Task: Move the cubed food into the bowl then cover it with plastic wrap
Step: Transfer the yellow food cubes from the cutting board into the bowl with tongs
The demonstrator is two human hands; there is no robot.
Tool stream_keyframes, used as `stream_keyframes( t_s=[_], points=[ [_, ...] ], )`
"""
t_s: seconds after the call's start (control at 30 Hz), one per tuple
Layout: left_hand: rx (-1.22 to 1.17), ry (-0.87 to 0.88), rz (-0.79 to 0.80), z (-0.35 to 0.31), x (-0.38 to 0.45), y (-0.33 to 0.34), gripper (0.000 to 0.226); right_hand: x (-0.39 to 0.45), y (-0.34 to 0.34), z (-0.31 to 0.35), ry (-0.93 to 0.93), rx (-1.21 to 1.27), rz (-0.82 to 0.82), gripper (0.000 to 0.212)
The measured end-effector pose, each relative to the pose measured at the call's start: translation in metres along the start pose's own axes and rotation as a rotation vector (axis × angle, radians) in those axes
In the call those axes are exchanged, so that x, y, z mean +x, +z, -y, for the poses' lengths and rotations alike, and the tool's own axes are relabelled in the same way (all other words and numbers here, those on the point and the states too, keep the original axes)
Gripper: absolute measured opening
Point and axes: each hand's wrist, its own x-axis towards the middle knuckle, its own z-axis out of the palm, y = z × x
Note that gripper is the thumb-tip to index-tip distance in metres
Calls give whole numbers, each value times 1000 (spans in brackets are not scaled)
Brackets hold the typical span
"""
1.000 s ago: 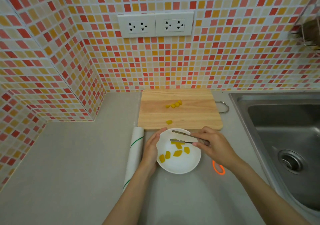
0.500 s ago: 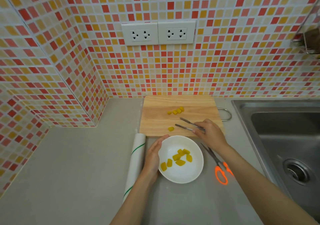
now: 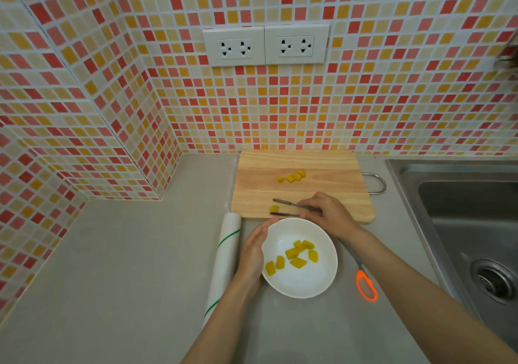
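Observation:
A white bowl (image 3: 304,282) sits on the grey counter in front of a wooden cutting board (image 3: 330,192). Several yellow food cubes (image 3: 298,254) lie in the bowl. A short row of cubes (image 3: 293,177) rests mid-board, and a single cube (image 3: 273,208) lies near the board's front edge. My right hand (image 3: 329,215) holds metal tongs (image 3: 286,208), whose open tips sit on either side of that single cube. My left hand (image 3: 252,254) cups the bowl's left rim. A roll of plastic wrap (image 3: 225,260) lies left of the bowl.
Orange-handled scissors (image 3: 364,283) lie on the counter right of the bowl, partly under my right forearm. A steel sink (image 3: 462,223) fills the right side. Tiled walls with two power sockets (image 3: 265,45) stand behind the board.
My right hand carried the tongs from over the bowl to the board, then down to the single cube at the front edge. My left hand stayed on the bowl.

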Motion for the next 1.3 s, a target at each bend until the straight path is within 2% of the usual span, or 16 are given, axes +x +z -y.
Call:
stream_keyframes(
  t_s=[0.2, 0.47, 0.6, 0.67, 0.77, 0.83, 0.93, 1.07, 1.2, 1.3],
  points=[
    [-4, 6, 12, 2, 2, -1, 32, 4, 0, 5, 8, -73, 61, 27],
    [-1, 21, 6, -2, -3, 2, 32, -14, -14, 3, 56, -5, -71, 23],
    [4, 14, -3, -1, -2, 1, 30, -37, -36, 10, -15, 118, -110, 20],
    [-5, 13, -4, -1, -1, 1, 29, -54, -49, 14, -66, 103, -13, 21],
    [-30, -27, -15, 0, 1, 1, 30, -70, -63, 16, -88, -20, 224, 25],
    [-30, -41, -11, 1, 2, 1, 26, -73, -67, 15, -76, -28, 261, 29],
    [-21, -34, -6, 2, 1, 0, 24, -67, -65, 8, -38, 69, 89, 31],
    [5, -1, 7, 0, -4, 1, 34, -40, -49, -6, 104, 84, -181, 26],
    [32, 12, 7, -3, -6, 2, 35, -11, -26, -13, 294, 24, -244, 29],
    [27, 13, 1, -2, -5, 1, 33, 10, -13, -5, 321, -43, -257, 30]
  ],
)
